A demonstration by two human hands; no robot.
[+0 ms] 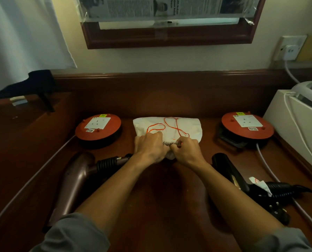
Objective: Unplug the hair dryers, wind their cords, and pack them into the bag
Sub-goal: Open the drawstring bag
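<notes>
Head view: bag (169, 124) mid-table, gathered mouth nearest person. Left hand (149, 147), right hand (185, 150) both pinch mouth. Advice: pull rim wide, keep orange drawstring (177, 127) clear. Dryers left (79, 171), right (242, 180) of bag, unplugged.

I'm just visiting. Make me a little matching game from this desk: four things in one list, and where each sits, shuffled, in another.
Things:
1. white bag
2. brown hair dryer
3. black hair dryer
4. wall socket

Places:
A. desk, near left
B. wall, upper right
C. desk middle, its mouth gripped by the left hand and right hand
D. desk, near right

Pairs: 1-C, 2-A, 3-D, 4-B
</notes>
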